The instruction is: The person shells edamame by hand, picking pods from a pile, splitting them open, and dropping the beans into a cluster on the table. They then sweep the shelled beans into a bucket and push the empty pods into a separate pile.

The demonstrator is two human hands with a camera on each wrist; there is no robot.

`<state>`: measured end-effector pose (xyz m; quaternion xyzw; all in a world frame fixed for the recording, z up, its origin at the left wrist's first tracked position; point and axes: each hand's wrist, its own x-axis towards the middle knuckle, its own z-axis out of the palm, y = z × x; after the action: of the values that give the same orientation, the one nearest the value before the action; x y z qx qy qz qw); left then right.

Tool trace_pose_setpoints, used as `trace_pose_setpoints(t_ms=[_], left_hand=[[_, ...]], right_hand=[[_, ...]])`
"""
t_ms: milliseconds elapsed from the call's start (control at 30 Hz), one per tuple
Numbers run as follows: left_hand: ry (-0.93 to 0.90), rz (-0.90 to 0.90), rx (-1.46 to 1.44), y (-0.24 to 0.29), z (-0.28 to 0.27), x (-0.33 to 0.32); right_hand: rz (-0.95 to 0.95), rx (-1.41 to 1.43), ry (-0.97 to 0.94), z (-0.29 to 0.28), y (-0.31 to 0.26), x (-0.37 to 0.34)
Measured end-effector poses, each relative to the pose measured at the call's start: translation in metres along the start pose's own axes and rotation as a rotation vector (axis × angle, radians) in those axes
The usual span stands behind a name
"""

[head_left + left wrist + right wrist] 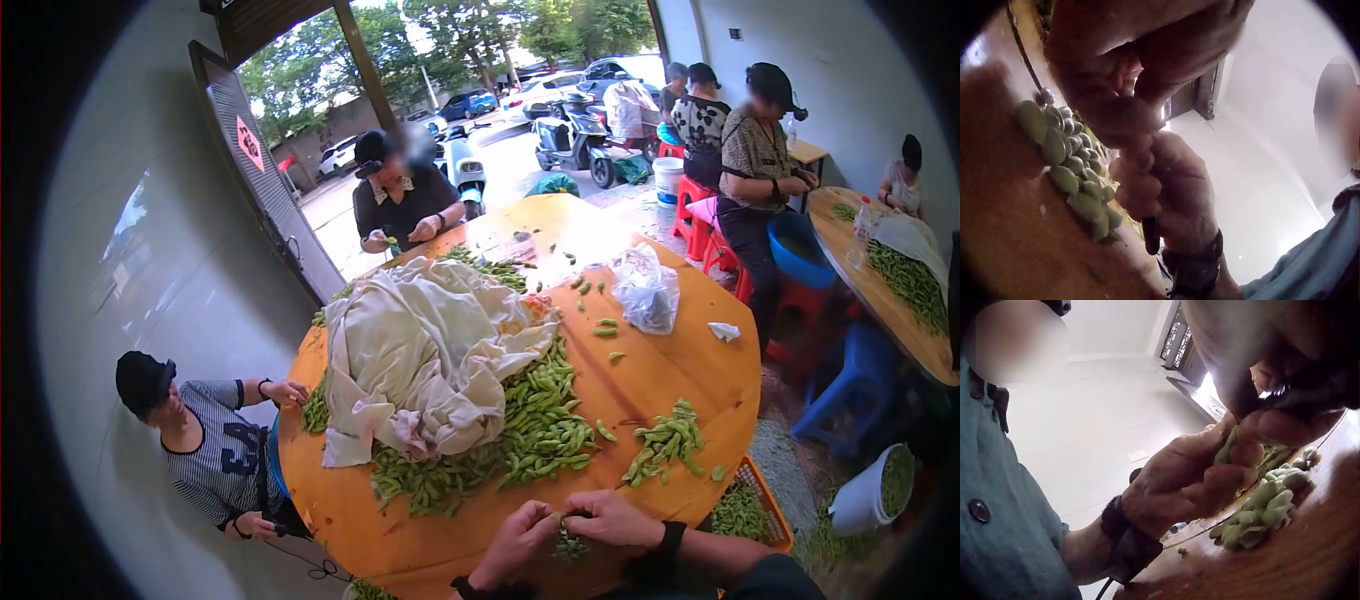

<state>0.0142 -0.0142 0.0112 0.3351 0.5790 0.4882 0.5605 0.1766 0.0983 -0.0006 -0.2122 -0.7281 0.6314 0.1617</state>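
Close over the near edge of the table, my left hand (pixel 518 542) and right hand (pixel 612 520) meet with fingertips together. A green soybean pod (pixel 1227 447) is pinched by the left hand, and the right fingers curl at its end. From under the right hand's curled fingers pokes a short dark stick-like thing (pixel 1151 235); its kind is unclear. A small heap of shelled green soybeans (pixel 1260 515) lies on the wood right below the hands, also showing in the left wrist view.
The wooden table (pixel 680 330) bears a large pod heap (pixel 545 430) under a pale cloth (pixel 420 350), a smaller pod pile (pixel 668 440) and a plastic bag (pixel 645 290). An orange crate (pixel 768 500) and a white bucket (pixel 865 490) stand at right. Other people work around.
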Motion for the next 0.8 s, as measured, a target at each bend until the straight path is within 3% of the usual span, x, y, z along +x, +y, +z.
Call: trace_pose_setpoints(t_ms=[133,200,300,467,533,800], left_hand=[[0.035,0.056,0.041,-0.013,-0.002,0.004],[0.167,0.264,0.343,-0.015,-0.001,0.005],[0.228,0.369,0.536,-0.018,-0.001,0.006],[0.238,0.336,0.440,-0.020,-0.001,0.004],[0.229,0.331,0.428,-0.017,-0.001,0.002],[0.140,0.291,0.403,-0.005,0.002,-0.006]], right_hand=[[-0.106,-0.126,0.094,0.003,-0.004,0.000],[-0.077,-0.107,0.094,0.004,-0.006,0.000],[-0.037,-0.062,0.101,0.005,0.003,0.002],[-0.072,-0.008,0.177,0.008,0.002,0.001],[0.081,0.203,0.091,0.005,0.002,0.001],[0.126,0.413,0.027,0.004,0.012,0.000]])
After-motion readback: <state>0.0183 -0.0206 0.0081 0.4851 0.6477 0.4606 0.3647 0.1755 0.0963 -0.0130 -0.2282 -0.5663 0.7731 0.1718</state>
